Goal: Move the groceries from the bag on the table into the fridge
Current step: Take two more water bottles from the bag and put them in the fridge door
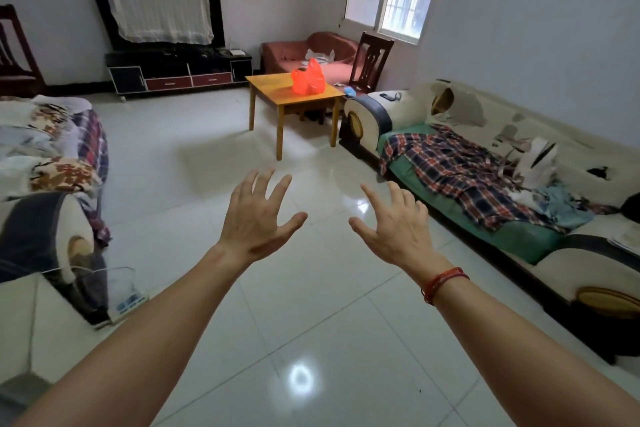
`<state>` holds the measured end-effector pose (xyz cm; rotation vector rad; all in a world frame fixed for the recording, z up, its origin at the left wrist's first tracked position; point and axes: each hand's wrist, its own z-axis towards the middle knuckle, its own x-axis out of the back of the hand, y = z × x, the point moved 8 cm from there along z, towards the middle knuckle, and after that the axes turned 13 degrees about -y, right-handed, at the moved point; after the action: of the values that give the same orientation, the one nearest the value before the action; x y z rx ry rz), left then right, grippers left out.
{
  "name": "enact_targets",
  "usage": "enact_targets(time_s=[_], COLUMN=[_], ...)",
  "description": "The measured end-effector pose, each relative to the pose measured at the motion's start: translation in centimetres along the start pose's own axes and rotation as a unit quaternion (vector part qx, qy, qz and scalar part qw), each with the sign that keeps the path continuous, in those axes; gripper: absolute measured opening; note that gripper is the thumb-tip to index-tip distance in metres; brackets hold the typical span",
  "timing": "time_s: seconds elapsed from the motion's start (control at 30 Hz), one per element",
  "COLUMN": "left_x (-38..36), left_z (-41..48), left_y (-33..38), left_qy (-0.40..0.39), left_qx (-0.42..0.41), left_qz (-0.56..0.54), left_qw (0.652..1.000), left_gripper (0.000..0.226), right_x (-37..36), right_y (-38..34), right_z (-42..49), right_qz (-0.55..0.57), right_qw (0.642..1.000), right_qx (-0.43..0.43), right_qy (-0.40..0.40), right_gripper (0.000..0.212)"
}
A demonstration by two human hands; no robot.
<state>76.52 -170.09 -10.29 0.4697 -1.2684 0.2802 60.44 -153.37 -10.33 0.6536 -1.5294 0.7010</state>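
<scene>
A bright red plastic bag (307, 78) stands on a small wooden table (277, 94) across the room, well beyond my reach. My left hand (258, 217) and my right hand (398, 224) are stretched out in front of me over the tiled floor, palms down, fingers spread, holding nothing. A red string bracelet is on my right wrist. No fridge is in view, and the bag's contents cannot be seen.
A long sofa (502, 177) with a plaid cloth runs along the right wall. Another sofa (48, 156) piled with blankets is on the left. A TV stand (180, 71) lines the back wall, with a wooden chair (372, 61) and pink sofa (311, 50) behind the table. Shiny tiled floor lies between.
</scene>
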Motion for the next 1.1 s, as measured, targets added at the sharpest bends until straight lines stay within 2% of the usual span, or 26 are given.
enact_targets(time_s=[0.4,0.8,1.1], left_x=[-3.9,-8.7,-12.5], left_z=[19.4,45.5,60.0], left_y=[-5.4,-8.1,-11.1], left_qy=[-0.013,-0.025,-0.041], left_qx=[-0.009,0.009,0.026], left_qz=[0.011,0.019,0.026], left_qw=[1.0,0.999,0.998], left_gripper=[0.077,0.078,0.079], right_x=[0.4,0.3,0.7], right_y=[3.3,10.4,13.8], right_z=[20.0,46.7,61.1], right_qz=[0.009,0.029,0.034], right_qw=[1.0,0.999,0.999], right_qx=[-0.016,-0.011,-0.001], right_qy=[-0.002,-0.018,-0.031], right_gripper=[0.074,0.075,0.075])
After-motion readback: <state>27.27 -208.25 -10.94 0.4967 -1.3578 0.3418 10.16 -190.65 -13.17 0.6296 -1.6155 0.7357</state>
